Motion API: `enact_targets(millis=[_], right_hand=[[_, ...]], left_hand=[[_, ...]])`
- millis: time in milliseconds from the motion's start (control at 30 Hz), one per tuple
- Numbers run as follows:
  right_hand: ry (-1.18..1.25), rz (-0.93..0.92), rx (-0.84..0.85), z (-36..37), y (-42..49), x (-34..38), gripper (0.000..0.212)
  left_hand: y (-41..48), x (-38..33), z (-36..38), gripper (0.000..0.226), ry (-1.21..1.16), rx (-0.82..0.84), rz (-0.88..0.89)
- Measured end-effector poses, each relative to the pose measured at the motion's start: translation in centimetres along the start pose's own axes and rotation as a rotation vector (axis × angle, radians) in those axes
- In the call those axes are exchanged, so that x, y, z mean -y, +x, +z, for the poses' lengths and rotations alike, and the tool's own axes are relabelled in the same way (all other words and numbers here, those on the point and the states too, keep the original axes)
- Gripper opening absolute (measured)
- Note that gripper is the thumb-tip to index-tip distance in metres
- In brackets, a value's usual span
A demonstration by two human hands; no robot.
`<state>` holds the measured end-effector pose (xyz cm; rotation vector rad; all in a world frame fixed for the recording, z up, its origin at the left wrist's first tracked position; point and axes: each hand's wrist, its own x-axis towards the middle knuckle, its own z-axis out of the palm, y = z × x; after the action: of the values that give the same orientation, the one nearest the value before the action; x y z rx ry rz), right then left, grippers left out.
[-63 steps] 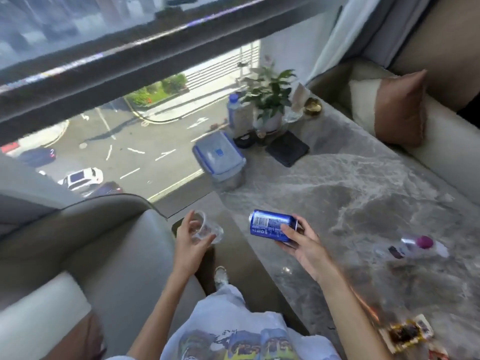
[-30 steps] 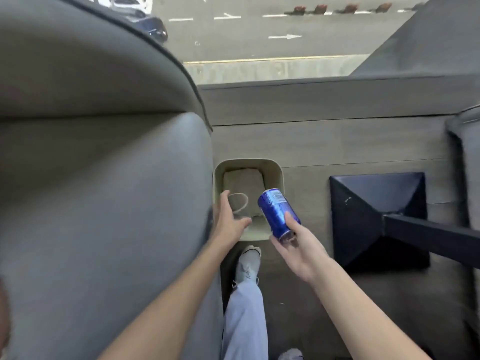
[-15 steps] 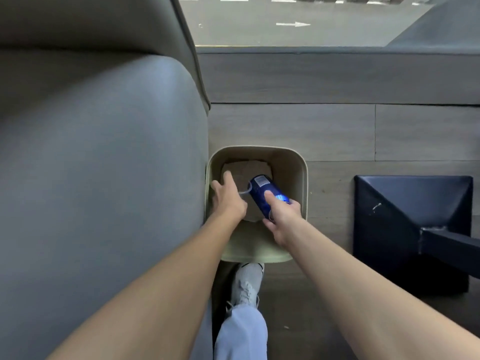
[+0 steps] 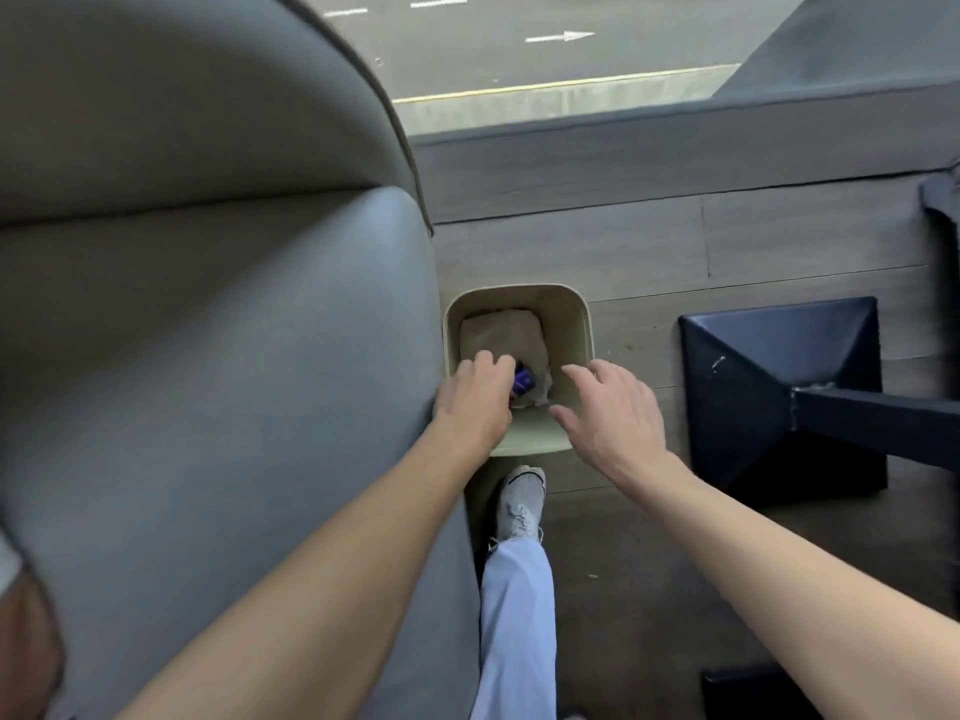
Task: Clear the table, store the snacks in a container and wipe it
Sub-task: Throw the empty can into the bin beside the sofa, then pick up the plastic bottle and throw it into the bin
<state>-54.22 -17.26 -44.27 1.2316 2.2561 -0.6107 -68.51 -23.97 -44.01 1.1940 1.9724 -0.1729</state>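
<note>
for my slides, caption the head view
Left hand and right hand over a beige bin holding a blue can, beside a sofa

Blue can [image 4: 522, 383] lying at bottom of beige bin [image 4: 586, 330], mostly hidden.

Matt plastic bin [image 4: 571, 335], wood-grain floor [image 4: 571, 246]

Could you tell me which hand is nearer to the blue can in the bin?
Left. The left hand reaches into the bin right beside the blue can; the right hand hangs open over the bin's right rim, apart from the can.
</note>
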Motion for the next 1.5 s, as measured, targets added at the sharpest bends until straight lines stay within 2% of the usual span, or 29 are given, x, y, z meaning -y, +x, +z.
enact_targets(millis=[200, 367, 567, 733, 867, 1133, 1200, 1333, 1500], right_hand=[[-0.023, -0.019, -0.054, -9.5, -10.1, 1.7, 0.047], [0.037, -0.014, -0.126, -16.9, -21.3, 3.3, 0.041], [0.228, 0.063, -0.245, -21.5, -37.3, 0.2, 0.041], [0.393, 0.261, -0.314, -19.8, -49.6, -6.6, 0.046], [0.509, 0.487, -0.391, -16.6, -58.9, -12.5, 0.05], [0.839, 0.946, -0.722, -9.9, -76.3, -21.1, 0.045], [0.899, 1.023, -0.802, -8.7, -79.2, -22.1, 0.041], [1.054, 1.149, -0.848, -7.5, -82.3, -23.5, 0.04], [1.299, 1.149, -0.96, -7.7, -83.1, -24.5, 0.039]], left_hand=[[-12.6, -1.9, -6.2, 0.029, 0.107, -0.027, 0.001], [-24.3, -6.8, -11.0, 0.023, 0.174, -0.009, 0.03], [-36.7, -15.2, -13.8, 0.039, 0.164, -0.128, 0.171], [-44.0, -23.6, -13.3, 0.049, 0.322, -0.123, 0.358], [-48.2, -31.3, -11.0, 0.053, 0.423, -0.068, 0.54], [-56.3, -47.6, -3.4, 0.059, 0.643, -0.052, 1.044], [-58.2, -50.5, -2.0, 0.056, 0.668, -0.039, 1.132], [-60.1, -54.9, -0.4, 0.05, 0.744, 0.011, 1.24], [-59.8, -61.2, -0.5, 0.055, 0.837, 0.005, 1.382]])
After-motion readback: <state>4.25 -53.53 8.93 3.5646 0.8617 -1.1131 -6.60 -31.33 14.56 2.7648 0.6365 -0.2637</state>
